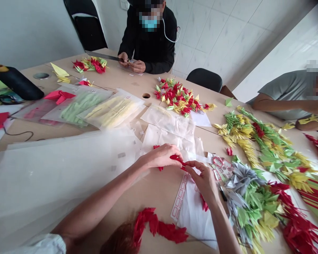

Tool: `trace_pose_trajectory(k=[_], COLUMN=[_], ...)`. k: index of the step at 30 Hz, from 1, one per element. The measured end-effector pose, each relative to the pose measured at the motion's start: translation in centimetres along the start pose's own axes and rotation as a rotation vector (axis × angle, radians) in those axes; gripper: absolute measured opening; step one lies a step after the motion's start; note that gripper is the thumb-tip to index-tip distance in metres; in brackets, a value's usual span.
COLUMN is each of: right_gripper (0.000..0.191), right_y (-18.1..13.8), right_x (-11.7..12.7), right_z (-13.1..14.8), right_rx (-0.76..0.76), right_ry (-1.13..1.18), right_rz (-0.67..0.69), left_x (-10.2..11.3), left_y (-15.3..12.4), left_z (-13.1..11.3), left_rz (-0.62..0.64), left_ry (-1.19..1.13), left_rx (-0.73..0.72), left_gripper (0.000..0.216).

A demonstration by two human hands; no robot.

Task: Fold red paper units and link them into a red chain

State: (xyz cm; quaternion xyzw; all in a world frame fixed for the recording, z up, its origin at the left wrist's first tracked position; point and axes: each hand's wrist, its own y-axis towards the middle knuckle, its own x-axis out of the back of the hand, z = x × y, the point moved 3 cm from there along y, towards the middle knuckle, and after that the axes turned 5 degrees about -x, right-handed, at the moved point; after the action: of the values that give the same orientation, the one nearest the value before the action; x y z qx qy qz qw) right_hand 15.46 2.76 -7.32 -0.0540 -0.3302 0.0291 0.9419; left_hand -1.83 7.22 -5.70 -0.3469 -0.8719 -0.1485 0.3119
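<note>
My left hand (164,155) and my right hand (203,177) meet over the middle of the table, both with fingertips pinched on a small red folded-paper piece (183,164). Fingers cover much of it, so its exact fold is hidden. Another bit of red folded paper (159,168) lies partly behind my left hand. Under my right forearm, a red paper piece (204,202) rests on a white sheet with red outlined shapes (192,211). Closer to me, a string of red folded paper (155,223) curves across the tabletop.
Clear bags of folded paper strips (111,111) lie at the left, beside a large plastic sheet (60,176). Heaps of coloured folded paper (178,95) and strung paper (267,141) fill the right. A black thread spool (17,83) lies far left. Two people sit across, hands busy.
</note>
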Motion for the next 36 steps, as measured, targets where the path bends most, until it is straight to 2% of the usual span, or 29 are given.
trace_pose_trajectory(k=[6, 9, 12, 15, 18, 22, 26, 31, 36], right_gripper=[0.032, 0.034, 0.025, 0.021, 0.023, 0.025, 0.023, 0.024, 0.026], right_y=[0.6, 0.7, 0.8, 1.1, 1.6, 2.1, 2.0, 2.2, 2.7], right_x=[0.0, -0.1, -0.1, -0.4, -1.1, -1.8, -1.9, -2.0, -2.0], right_z=[0.2, 0.7, 0.9, 0.5, -0.3, -1.0, -0.9, -1.0, -1.3], right_rx=[-0.058, -0.024, 0.010, -0.032, -0.018, 0.015, 0.030, 0.033, 0.017], right_ry=[0.118, 0.137, 0.092, 0.075, 0.125, 0.160, 0.142, 0.125, 0.110], right_rz=[0.087, 0.122, 0.075, 0.032, 0.083, 0.119, 0.086, 0.051, 0.010], left_x=[-0.3, -0.2, -0.1, -0.1, -0.3, -0.5, -0.3, -0.3, -0.4], left_y=[0.1, 0.0, 0.0, 0.1, 0.2, 0.1, 0.2, 0.3, 0.2], left_z=[1.2, 1.4, 1.5, 1.5, 1.4, 1.5, 1.7, 1.6, 1.8], left_rz=[-0.044, -0.057, -0.064, -0.065, -0.048, -0.010, -0.072, -0.095, -0.154], left_ry=[-0.081, -0.100, -0.119, -0.141, -0.172, -0.195, -0.131, -0.094, -0.019], left_rx=[0.131, 0.146, 0.147, 0.123, 0.081, 0.164, 0.219, 0.163, 0.179], left_gripper=[0.011, 0.012, 0.013, 0.009, 0.003, 0.006, 0.003, 0.006, 0.007])
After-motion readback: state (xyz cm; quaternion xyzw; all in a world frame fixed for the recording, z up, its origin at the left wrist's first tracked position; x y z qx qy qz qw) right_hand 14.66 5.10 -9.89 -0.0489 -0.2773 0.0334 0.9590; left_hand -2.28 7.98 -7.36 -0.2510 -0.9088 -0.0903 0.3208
